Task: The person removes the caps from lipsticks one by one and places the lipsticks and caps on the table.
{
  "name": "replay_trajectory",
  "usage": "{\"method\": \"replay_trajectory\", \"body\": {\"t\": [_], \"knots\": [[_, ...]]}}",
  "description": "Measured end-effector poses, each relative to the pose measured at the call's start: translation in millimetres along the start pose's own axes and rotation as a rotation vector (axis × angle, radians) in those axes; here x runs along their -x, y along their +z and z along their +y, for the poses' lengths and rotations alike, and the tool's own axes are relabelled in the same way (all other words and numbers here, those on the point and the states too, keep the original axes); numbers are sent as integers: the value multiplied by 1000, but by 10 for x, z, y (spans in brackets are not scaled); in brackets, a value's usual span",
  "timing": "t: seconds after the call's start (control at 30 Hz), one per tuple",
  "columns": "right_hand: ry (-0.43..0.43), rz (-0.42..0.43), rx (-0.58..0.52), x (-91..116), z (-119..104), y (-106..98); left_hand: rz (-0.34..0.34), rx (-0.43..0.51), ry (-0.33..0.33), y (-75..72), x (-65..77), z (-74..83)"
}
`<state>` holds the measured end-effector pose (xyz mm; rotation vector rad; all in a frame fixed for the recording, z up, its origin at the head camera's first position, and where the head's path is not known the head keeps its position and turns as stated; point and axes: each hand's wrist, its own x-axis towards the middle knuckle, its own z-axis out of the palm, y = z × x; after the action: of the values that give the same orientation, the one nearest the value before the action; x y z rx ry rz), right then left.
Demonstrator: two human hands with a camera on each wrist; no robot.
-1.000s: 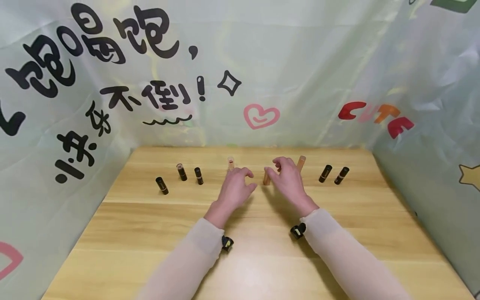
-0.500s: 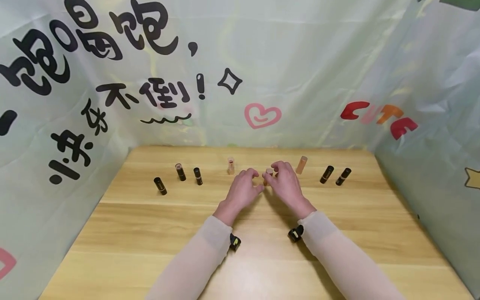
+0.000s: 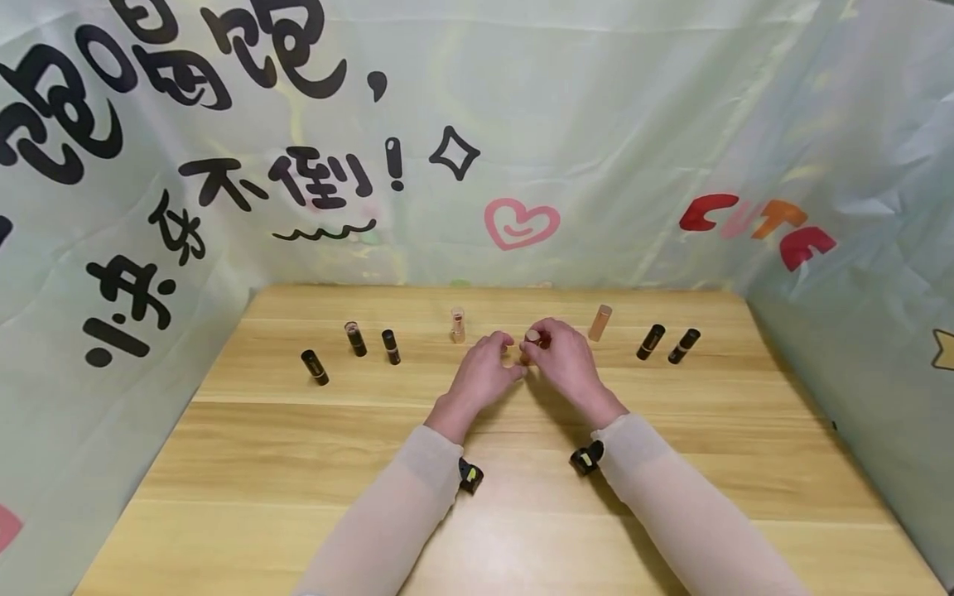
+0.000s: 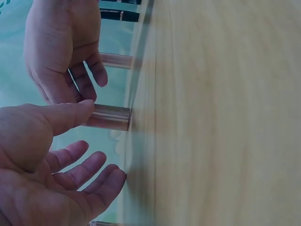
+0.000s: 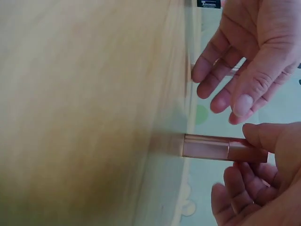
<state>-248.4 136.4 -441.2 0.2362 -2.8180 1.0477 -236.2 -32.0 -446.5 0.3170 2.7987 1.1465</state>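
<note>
In the head view my right hand (image 3: 564, 356) pinches the top of an upright rose-gold lipstick tube (image 3: 532, 336) between thumb and fingers. The right wrist view shows this tube (image 5: 207, 147) from the side, its base at the tabletop and a seam line partway along. My left hand (image 3: 484, 372) is just left of the tube, fingers loosely bent and apart, holding nothing. In the left wrist view the left thumb (image 4: 75, 113) overlaps the tube's upper end, while the other fingers spread beside it.
Several black lipstick tubes stand on the wooden table (image 3: 492, 513): a group with one tube (image 3: 315, 367) at left, a pair with one tube (image 3: 651, 341) at right. Behind the hands stand a clear-topped lipstick (image 3: 458, 325) and another rose-gold tube (image 3: 599, 323). A printed curtain (image 3: 611, 149) encloses the back.
My left hand has moved right, closer to the tube. My right fingers have closed in on the tube's top. The head view has shifted slightly.
</note>
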Motion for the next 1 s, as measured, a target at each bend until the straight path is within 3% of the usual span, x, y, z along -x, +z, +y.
{"method": "replay_trajectory", "body": {"t": [0.1,0.23,0.47,0.73,1.0], "knots": [[-29,-22,-94,12,1,11,-23,20,-10,5,1,-18],[-28,-45,-242,60,2,6,-42,39,27,11,-1,-41],[-39,-69,-411,112,-45,-20,18,187,41,-36,17,-64],[-25,-62,-419,116,-126,-75,42,303,21,-85,41,-51],[-80,-112,-460,133,-148,-136,11,301,65,-132,62,-19]]}}
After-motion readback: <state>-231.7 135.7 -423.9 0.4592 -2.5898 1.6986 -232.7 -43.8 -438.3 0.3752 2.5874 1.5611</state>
